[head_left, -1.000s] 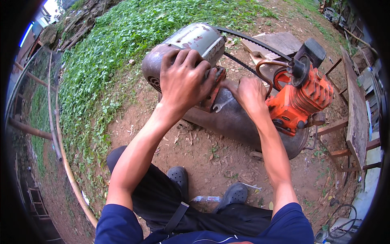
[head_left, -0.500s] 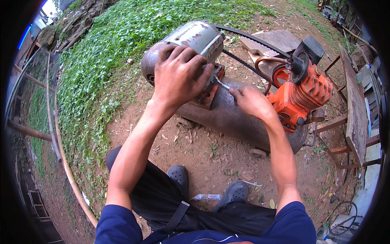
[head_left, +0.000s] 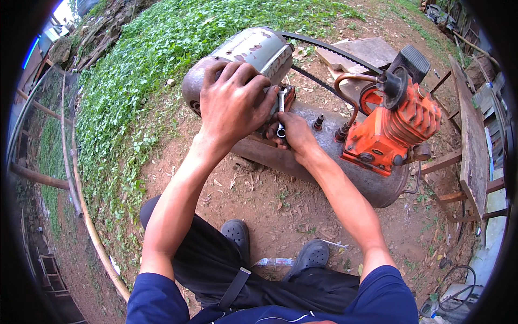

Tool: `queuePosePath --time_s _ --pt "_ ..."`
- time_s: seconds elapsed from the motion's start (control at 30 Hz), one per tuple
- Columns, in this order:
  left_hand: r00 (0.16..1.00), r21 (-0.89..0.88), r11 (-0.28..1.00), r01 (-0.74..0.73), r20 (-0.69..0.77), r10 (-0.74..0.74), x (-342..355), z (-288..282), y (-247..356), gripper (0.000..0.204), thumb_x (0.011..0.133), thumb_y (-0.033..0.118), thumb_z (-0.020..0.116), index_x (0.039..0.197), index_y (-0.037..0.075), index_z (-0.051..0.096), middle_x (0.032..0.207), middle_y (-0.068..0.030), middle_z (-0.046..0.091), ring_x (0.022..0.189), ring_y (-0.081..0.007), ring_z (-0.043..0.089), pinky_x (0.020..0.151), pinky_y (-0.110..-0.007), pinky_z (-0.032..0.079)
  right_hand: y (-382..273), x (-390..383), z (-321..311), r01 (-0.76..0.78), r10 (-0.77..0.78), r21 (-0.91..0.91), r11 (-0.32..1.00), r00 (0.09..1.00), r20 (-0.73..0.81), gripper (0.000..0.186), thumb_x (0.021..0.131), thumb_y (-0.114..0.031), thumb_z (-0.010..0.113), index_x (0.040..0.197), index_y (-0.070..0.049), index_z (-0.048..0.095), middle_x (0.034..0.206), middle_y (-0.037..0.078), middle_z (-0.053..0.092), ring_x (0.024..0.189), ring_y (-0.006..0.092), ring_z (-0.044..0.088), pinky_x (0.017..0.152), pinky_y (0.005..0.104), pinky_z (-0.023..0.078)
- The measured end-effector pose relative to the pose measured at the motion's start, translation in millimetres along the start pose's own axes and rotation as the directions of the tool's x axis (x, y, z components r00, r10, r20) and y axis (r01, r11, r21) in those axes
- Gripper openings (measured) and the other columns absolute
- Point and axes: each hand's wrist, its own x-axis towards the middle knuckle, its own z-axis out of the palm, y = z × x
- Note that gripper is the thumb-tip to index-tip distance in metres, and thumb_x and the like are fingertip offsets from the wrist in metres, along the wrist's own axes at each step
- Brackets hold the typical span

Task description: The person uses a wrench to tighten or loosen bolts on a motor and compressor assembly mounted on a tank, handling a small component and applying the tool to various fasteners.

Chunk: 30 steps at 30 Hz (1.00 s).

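A grey-green electric motor [head_left: 259,47] with peeling paint sits on a bracket [head_left: 290,93] atop a rusty air compressor tank [head_left: 329,156]. My left hand [head_left: 232,100] is curled over the motor's near left end, knuckles bent, its thumb beside the bracket; the fingertips are partly hidden. In my right hand [head_left: 295,132] is a silver combination wrench [head_left: 281,110], held nearly upright in the picture. Its open jaw lies at the bracket near my left thumb, and its ring end shows by my right fingers. Whether the jaw sits on a nut I cannot tell.
An orange compressor pump [head_left: 394,129] stands on the tank's right end, joined to the motor by a black belt [head_left: 334,48]. Boards [head_left: 372,54] lie behind. A wooden frame [head_left: 472,146] stands at right, bamboo poles [head_left: 89,227] at left. A plastic wrapper [head_left: 274,262] lies between my feet.
My right hand has moved left toward the bracket, and the wrench has swung from a slant to nearly upright. The motor has shifted slightly left in view, with my left hand still on it.
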Motion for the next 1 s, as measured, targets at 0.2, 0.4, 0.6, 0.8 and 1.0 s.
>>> queuePosePath --time_s 0.2,0.4,0.6,0.8,1.0 --pt "1.0 0.019 1.0 0.003 0.002 -0.003 -1 -1 0 0.013 0.08 0.026 0.074 0.079 0.013 0.071 0.082 -0.0021 0.064 0.088 -0.0228 0.062 0.091 -0.039 0.04 3 3 13 0.045 -0.044 0.063 0.997 0.999 -0.017 0.034 0.106 -0.025 0.034 0.092 -0.003 0.056 0.069 0.008 0.061 0.049 0.0106 0.05 0.04 0.0241 0.036" --pt "1.0 0.01 1.0 -0.002 0.005 0.002 -2 1 0 0.013 0.08 0.026 0.074 0.079 0.013 0.071 0.082 -0.0021 0.065 0.089 -0.023 0.063 0.091 -0.04 0.04 3 3 25 0.08 -0.081 -0.02 0.997 0.993 -0.088 0.031 0.107 -0.026 0.036 0.094 -0.003 0.053 0.068 0.007 0.059 0.045 0.011 0.049 0.038 0.0245 0.035" --pt "1.0 0.022 1.0 0.003 0.009 -0.004 -1 1 0 0.014 0.079 0.027 0.074 0.08 0.013 0.072 0.083 -0.0019 0.065 0.09 -0.0225 0.063 0.092 -0.04 0.039 5 12 17 0.102 -0.103 -0.007 0.995 0.994 -0.043 0.031 0.106 -0.026 0.035 0.094 -0.003 0.053 0.067 0.006 0.059 0.044 0.0111 0.05 0.037 0.0241 0.034" --pt "1.0 0.031 1.0 0.005 -0.001 -0.005 -1 3 1 0.014 0.08 0.027 0.074 0.079 0.014 0.071 0.083 -0.0017 0.064 0.09 -0.0224 0.062 0.091 -0.039 0.039 7 12 13 0.058 -0.058 -0.029 0.998 0.998 -0.016 0.03 0.106 -0.025 0.036 0.099 -0.001 0.052 0.065 0.007 0.059 0.042 0.0119 0.048 0.036 0.0267 0.033" --pt "1.0 0.04 0.999 0.004 0.006 -0.004 -1 2 2 0.014 0.08 0.028 0.074 0.079 0.014 0.071 0.082 -0.0014 0.064 0.09 -0.0223 0.062 0.091 -0.039 0.039 0 9 15 0.041 -0.042 -0.006 0.999 0.999 -0.014 0.031 0.106 -0.026 0.036 0.097 -0.002 0.054 0.065 0.006 0.059 0.042 0.0118 0.048 0.036 0.0268 0.033"
